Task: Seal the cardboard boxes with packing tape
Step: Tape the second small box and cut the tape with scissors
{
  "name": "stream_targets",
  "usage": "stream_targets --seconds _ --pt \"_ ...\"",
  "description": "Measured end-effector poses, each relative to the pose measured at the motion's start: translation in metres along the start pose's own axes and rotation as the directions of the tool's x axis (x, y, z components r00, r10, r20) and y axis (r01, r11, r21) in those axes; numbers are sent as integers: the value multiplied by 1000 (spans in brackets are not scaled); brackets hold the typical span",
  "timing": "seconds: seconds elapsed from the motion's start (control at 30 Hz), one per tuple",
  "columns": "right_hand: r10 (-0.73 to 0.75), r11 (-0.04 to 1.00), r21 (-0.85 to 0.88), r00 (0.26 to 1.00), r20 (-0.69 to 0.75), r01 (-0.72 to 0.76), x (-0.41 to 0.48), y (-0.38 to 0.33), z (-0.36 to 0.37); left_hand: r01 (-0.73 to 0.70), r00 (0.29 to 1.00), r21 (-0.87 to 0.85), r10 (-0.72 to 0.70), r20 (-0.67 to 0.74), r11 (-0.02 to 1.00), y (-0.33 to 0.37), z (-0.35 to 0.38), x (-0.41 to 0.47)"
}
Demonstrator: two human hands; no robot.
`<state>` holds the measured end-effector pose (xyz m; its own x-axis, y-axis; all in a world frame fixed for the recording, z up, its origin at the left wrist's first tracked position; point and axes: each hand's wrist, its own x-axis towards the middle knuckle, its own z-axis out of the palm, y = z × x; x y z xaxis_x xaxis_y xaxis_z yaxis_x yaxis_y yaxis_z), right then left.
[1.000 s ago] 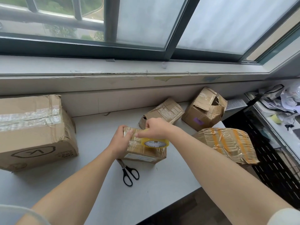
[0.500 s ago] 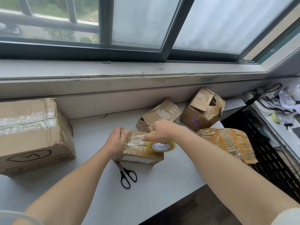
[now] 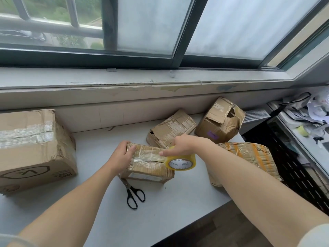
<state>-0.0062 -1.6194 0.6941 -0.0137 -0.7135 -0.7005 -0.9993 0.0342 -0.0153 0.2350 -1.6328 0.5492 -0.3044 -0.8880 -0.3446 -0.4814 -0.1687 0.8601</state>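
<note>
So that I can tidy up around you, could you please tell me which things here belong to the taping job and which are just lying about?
In the job: small box held by the left hand; tape roll in the right hand; scissors; torn box, likely next.
Lying about: paper clutter at far right; large box, already taped.

Bare forearms [image 3: 249,184] — pale short sleeves [image 3: 318,236] at the upper arms
</note>
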Motion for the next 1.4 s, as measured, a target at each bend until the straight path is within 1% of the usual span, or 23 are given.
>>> stream_targets --seconds 0.07,0.13,0.27,0.4,0.57,0.8,0.97,1.07,1.4 --pt "3 999 45 1000 31 -4 -1 16 -2 7 1000 5 -7 -8 1000 1 -1 -1" --pt "27 999 42 999 47 -29 -8 44 -2 13 1000 25 -12 -18 1000 3 -2 -1" --pt "98 994 -48 994 -36 -100 -21 84 15 15 1000 20 -14 -18 1000 7 2 -2" --pt "91 994 -55 989 -114 -97 -17 86 32 34 999 28 -34 -25 999 10 3 -5" --pt "142 983 -78 962 -233 -164 -5 90 54 42 998 45 -40 -53 998 14 5 -9" --pt "139 986 -47 944 -300 -160 7 98 80 58 997 38 -56 -60 998 17 6 -10" --pt "123 989 -44 945 -303 -142 13 95 89 73 995 12 -72 -63 997 20 7 -15" --pt "127 990 -27 946 -297 -141 23 89 100 61 996 40 -58 -69 997 19 6 -14" --pt "141 987 112 960 -242 -117 43 77 120 89 996 99 -89 -3 991 23 3 -14"
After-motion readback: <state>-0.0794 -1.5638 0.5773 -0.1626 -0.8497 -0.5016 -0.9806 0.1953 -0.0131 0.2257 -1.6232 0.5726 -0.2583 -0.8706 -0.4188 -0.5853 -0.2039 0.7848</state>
